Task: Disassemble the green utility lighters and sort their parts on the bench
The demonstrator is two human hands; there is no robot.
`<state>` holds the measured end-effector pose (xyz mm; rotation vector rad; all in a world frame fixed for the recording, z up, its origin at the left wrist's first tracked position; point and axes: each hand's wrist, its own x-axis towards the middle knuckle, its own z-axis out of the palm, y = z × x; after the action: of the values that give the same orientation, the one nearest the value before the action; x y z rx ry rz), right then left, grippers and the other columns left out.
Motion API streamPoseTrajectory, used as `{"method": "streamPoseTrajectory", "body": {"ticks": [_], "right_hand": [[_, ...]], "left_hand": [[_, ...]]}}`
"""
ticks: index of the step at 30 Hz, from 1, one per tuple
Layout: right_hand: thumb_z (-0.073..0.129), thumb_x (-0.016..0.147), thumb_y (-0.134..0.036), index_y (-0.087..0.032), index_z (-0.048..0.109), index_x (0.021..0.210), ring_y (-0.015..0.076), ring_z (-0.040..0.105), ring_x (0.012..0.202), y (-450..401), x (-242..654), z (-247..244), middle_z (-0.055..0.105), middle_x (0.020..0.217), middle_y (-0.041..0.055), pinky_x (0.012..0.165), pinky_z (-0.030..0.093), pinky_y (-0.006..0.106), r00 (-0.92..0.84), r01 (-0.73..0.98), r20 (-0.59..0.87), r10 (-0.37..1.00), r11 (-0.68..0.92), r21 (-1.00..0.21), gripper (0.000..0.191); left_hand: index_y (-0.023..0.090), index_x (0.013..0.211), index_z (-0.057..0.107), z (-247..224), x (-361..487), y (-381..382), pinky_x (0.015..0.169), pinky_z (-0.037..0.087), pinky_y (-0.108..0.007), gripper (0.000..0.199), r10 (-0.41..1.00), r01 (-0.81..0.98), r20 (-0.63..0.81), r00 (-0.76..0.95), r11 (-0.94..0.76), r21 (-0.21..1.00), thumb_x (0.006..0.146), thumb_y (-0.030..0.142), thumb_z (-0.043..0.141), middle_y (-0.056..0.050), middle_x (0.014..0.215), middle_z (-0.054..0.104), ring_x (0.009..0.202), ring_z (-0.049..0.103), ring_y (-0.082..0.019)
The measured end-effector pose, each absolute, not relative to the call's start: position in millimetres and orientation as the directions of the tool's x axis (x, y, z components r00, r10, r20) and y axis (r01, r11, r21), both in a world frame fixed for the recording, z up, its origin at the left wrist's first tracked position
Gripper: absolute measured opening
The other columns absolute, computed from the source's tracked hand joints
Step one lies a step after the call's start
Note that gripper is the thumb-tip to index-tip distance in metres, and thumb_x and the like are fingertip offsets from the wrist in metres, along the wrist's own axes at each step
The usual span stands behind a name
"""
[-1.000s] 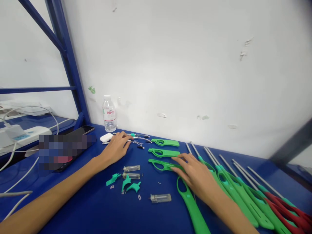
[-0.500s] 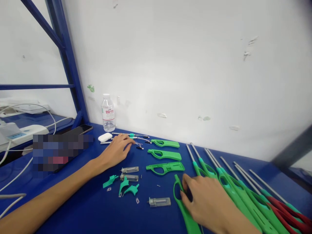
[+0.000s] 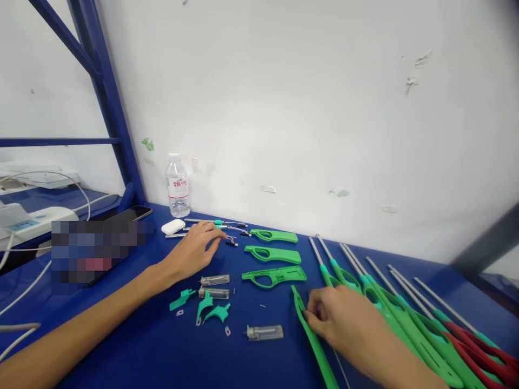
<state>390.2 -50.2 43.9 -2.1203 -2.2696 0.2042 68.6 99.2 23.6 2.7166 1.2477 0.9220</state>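
Note:
My left hand [image 3: 198, 248] rests at the back of the blue table, fingers curled over thin metal rods with wires [image 3: 235, 229]; what its fingertips hold is hidden. My right hand [image 3: 338, 319] is closed on a green plastic handle shell [image 3: 312, 332], tilted on its edge. Three green shells [image 3: 273, 275] lie in a column between the hands. Clear fuel cartridges [image 3: 265, 333] and teal triggers [image 3: 219, 312] lie nearer, with small pale plates [image 3: 227, 330] and tiny pins.
Several green lighters with metal tubes [image 3: 401, 324] and red ones [image 3: 482, 351] lie at the right. A water bottle [image 3: 177, 186], white case [image 3: 173, 227], phone [image 3: 140, 213] and power strip [image 3: 52, 219] stand or lie at left. A white wall [image 3: 304, 108] rises behind.
The green shell in my right hand has turned from showing its face to standing on its edge. My left hand has stayed in nearly the same place.

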Motion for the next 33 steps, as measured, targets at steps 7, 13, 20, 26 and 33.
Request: {"method": "streamPoseTrajectory", "body": {"ticks": [7, 13, 20, 26, 33], "right_hand": [[0.057, 0.093, -0.026, -0.028, 0.068, 0.079, 0.0178, 0.055, 0.058, -46.2, 399.6, 57.8, 0.061, 0.06, -0.0047, 0.058, 0.033, 0.03, -0.128, 0.929, -0.057, 0.99, 0.099, -0.356, 0.019], [0.056, 0.098, -0.061, -0.026, 0.056, 0.085, 0.0197, 0.059, 0.069, -45.2, 400.0, 65.5, 0.062, 0.075, -0.0017, 0.061, 0.041, 0.029, -0.126, 0.643, 0.126, 0.984, 0.177, -0.745, 0.037], [0.047, 0.106, -0.065, -0.027, 0.048, 0.1, 0.021, 0.069, 0.098, -48.4, 405.0, 73.5, 0.073, 0.105, 0.0035, 0.088, 0.052, 0.032, -0.096, 0.404, 0.185, 0.978, 0.208, -0.891, 0.038], [0.03, 0.114, -0.033, -0.027, 0.045, 0.109, 0.0168, 0.065, 0.071, -18.8, 404.8, 85.0, 0.069, 0.087, -0.001, 0.065, 0.045, 0.027, -0.376, 0.84, 0.343, 0.861, 0.473, -0.266, 0.017], [0.048, 0.085, 0.004, -0.022, 0.055, 0.106, 0.0231, 0.067, 0.077, 18.0, 371.8, 68.0, 0.071, 0.088, 0.0062, 0.07, 0.042, 0.033, -0.608, 0.794, 0.263, 0.749, 0.584, 0.17, 0.034]], "left_hand": [[0.022, 0.11, 0.072, 26.3, 72.4, 93.9, 0.099, 0.046, -0.048, 0.029, 0.654, 0.657, 0.566, 0.502, -0.714, 0.241, 0.104, 0.027, 0.044, -0.006, 0.107, 0.07, 0.108, 0.06, -0.026], [0.022, 0.115, 0.07, 31.3, 80.8, 80.4, 0.095, 0.047, -0.043, 0.03, 0.587, 0.609, 0.625, 0.514, -0.763, 0.216, 0.106, 0.025, 0.042, -0.005, 0.104, 0.07, 0.102, 0.059, -0.022], [0.021, 0.113, 0.07, 33.0, 81.5, 77.0, 0.093, 0.047, -0.043, 0.029, 0.561, 0.587, 0.635, 0.53, -0.784, 0.203, 0.105, 0.021, 0.042, -0.006, 0.106, 0.07, 0.102, 0.058, -0.022], [0.022, 0.11, 0.071, 28.0, 80.2, 78.4, 0.092, 0.048, -0.043, 0.029, 0.562, 0.581, 0.621, 0.547, -0.788, 0.201, 0.103, 0.017, 0.043, -0.005, 0.104, 0.071, 0.1, 0.058, -0.022], [0.018, 0.114, 0.07, 30.3, 81.6, 72.4, 0.096, 0.05, -0.046, 0.029, 0.533, 0.545, 0.633, 0.562, -0.814, 0.202, 0.104, 0.018, 0.044, -0.008, 0.105, 0.07, 0.101, 0.059, -0.022]]}}
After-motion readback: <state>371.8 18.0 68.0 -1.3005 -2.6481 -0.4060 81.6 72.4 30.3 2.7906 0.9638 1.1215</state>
